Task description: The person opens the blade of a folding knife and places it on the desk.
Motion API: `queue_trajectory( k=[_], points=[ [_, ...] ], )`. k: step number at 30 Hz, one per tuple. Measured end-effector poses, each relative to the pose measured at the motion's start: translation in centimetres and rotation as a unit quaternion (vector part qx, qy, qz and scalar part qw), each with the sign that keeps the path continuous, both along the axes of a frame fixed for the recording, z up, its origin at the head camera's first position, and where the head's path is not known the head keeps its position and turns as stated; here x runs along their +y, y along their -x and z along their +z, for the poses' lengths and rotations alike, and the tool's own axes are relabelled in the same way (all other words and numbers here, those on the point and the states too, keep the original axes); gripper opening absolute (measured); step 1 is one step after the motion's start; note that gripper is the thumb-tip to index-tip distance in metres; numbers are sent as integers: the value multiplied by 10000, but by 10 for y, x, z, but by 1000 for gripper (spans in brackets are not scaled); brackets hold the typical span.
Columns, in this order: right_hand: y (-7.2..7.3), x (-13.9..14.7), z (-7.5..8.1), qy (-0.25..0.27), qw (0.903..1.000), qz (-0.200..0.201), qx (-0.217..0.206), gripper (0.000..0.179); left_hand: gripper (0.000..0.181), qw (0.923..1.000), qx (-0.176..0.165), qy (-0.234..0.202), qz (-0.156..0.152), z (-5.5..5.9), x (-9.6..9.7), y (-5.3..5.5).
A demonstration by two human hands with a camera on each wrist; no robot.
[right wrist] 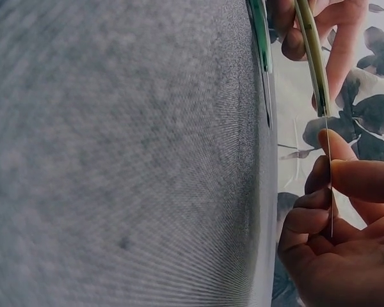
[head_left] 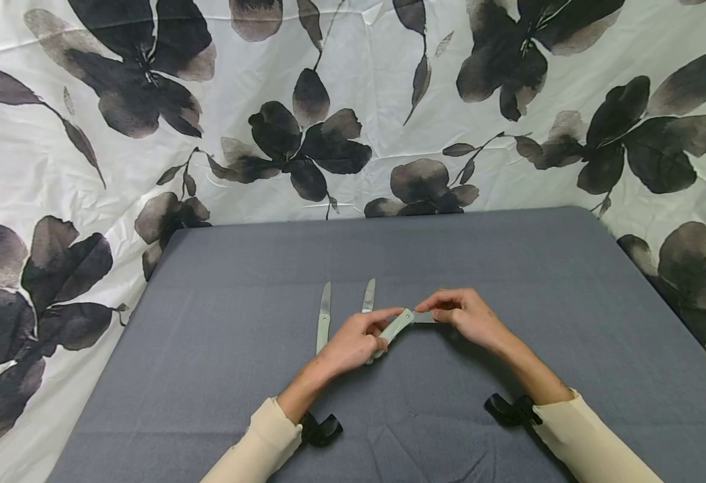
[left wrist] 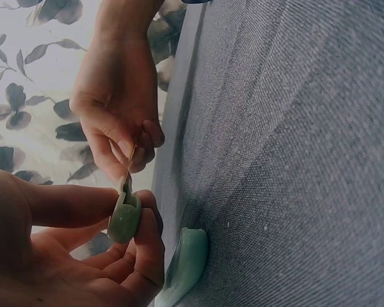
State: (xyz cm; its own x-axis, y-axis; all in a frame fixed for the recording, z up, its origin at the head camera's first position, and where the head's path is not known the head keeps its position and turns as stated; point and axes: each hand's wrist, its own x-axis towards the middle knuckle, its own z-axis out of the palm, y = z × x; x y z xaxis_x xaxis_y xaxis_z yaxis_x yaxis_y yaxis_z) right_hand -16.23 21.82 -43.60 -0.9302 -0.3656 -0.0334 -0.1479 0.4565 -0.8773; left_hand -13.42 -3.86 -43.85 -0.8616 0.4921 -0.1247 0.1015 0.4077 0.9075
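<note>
Between the two hands is a folding knife with a pale green handle (head_left: 397,325) (left wrist: 124,222) (right wrist: 313,57) and a partly unfolded thin metal blade (head_left: 423,317) (right wrist: 331,144). My left hand (head_left: 355,341) grips the handle between thumb and fingers. The right hand (head_left: 467,316) pinches the blade, seen edge-on in the right wrist view, between thumb and fingers. Blade and handle meet at an angle in the head view. Left of this knife, a second knife (head_left: 324,320) lies unfolded on the table. A third knife (head_left: 369,295), also unfolded, lies partly hidden behind my left hand.
A grey cloth covers the table (head_left: 238,288), with wrinkles near its front. Behind and at the sides hangs a white curtain (head_left: 389,141) with dark flower prints. Black wrist mounts (head_left: 322,429) sit below both sleeves, close over the tabletop.
</note>
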Motion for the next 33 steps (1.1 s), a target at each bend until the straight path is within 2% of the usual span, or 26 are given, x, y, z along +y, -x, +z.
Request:
queue_trajectory(
  k=[15, 33],
  points=[
    [1, 2, 1, -90, 9999, 64, 30, 23, 68, 9998, 99, 30, -183, 1, 0, -2],
    [3, 4, 0, -229, 9996, 151, -6, 23, 70, 9996, 136, 137, -225, 0, 3, -5]
  ],
)
